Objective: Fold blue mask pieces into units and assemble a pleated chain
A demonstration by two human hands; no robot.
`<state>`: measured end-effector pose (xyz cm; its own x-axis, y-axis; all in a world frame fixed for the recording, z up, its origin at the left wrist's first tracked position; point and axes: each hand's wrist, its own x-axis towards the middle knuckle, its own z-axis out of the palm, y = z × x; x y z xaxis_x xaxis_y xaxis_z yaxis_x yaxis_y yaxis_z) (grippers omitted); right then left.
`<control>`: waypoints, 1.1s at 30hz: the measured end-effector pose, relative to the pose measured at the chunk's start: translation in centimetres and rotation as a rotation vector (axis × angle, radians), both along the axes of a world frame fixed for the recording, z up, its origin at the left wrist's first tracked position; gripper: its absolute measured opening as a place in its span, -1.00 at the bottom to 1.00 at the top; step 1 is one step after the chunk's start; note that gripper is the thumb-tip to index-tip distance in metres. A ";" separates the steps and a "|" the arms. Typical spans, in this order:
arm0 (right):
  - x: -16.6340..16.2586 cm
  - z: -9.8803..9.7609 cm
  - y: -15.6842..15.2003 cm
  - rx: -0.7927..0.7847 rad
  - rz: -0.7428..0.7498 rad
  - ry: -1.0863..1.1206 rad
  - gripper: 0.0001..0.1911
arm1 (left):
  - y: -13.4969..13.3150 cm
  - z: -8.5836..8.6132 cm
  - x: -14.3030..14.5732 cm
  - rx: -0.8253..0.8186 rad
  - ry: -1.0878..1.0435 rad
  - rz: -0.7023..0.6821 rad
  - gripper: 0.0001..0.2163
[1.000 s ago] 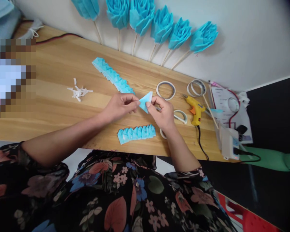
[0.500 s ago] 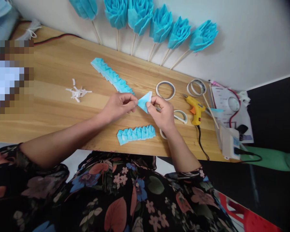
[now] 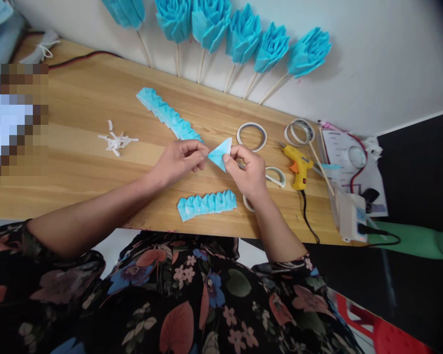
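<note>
Left hand (image 3: 179, 160) and right hand (image 3: 249, 174) each pinch a corner of a paper triangle (image 3: 220, 153) between thumb and forefinger, just above the table (image 3: 84, 162); it has barely shifted. Folded pieces (image 3: 206, 204) line the near edge. Bare wood lies left, a glue gun (image 3: 297, 164) right.

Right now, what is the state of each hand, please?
Left hand: closed, fingers pinching the left corner of the folded blue paper piece.
Right hand: closed, fingers pinching the right side of the same piece.
</note>
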<state>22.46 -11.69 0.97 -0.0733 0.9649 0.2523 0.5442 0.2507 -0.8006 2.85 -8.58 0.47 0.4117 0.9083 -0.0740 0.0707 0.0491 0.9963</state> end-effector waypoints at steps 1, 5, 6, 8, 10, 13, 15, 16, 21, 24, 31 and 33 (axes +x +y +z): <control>0.0 0.0 0.0 -0.001 -0.003 -0.008 -0.76 | 0.0 0.0 0.0 0.005 0.002 -0.004 -0.85; -0.1 0.0 0.0 0.005 0.003 -0.020 -0.77 | -0.1 0.2 0.0 0.022 0.019 -0.024 -0.85; -0.1 0.0 0.0 0.007 0.009 -0.017 -0.77 | -0.1 0.2 0.0 0.026 0.020 -0.025 -0.85; 0.0 0.0 0.0 0.011 0.023 -0.010 -0.78 | -0.1 0.2 0.0 0.034 0.019 -0.028 -0.84; 0.0 -0.1 0.0 0.019 0.032 -0.010 -0.78 | -0.1 0.2 0.0 0.038 0.021 -0.032 -0.84; 0.0 -0.1 -0.1 0.020 0.037 -0.019 -0.76 | -0.1 0.1 0.0 0.035 0.032 -0.040 -0.85; 0.0 -0.1 -0.1 0.015 0.042 -0.026 -0.77 | -0.1 0.2 -0.1 0.034 0.039 -0.041 -0.85; 0.0 -0.1 -0.1 0.015 0.046 -0.029 -0.77 | -0.1 0.2 -0.1 0.036 0.042 -0.041 -0.85; 0.0 0.0 -0.1 0.019 0.054 -0.026 -0.78 | 0.0 0.1 -0.1 0.054 0.053 -0.039 -0.80; 0.0 -0.1 -0.1 0.024 0.060 -0.029 -0.78 | 0.0 0.2 -0.1 0.048 0.042 -0.051 -0.77; -0.2 -0.1 -0.2 0.049 0.104 -0.043 -0.76 | 0.0 0.2 -0.1 0.071 0.032 -0.089 -0.78; -0.3 -0.1 -0.2 0.048 0.105 -0.050 -0.77 | 0.0 0.2 -0.1 0.060 0.019 -0.101 -0.79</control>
